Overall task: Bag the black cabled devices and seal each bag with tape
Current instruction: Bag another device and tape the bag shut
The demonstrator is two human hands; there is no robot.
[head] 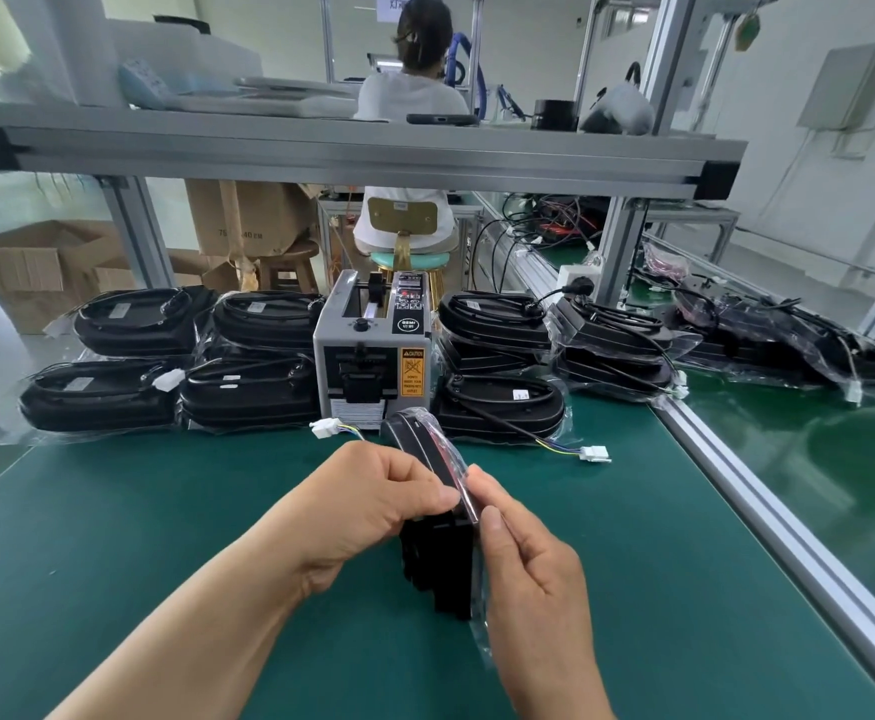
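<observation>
The left hand point(367, 506) curls round the device point(438, 558), a black ribbed shell held on edge between the hands. The right hand point(528, 569) pinches its glossy clear bag point(443, 441). The bag's lower edge is hard to trace. Beyond the fingers, a grey boxy dispenser point(373, 350) stands on the matte green mat point(165, 511).

The table mat point(165, 537) is smooth, matt green, edged by a rail point(747, 498) of pale brushed metal. The black device point(440, 558) looks like dull, ribbed hard plastic, wrapped in a clear bag point(448, 444) of thin, glossy, crinkled film. The tape dispenser point(367, 350) has a smooth grey casing with a shiny orange label point(413, 371); behind it stand matt brown cardboard boxes point(35, 262) and a wooden stool point(289, 252)
</observation>
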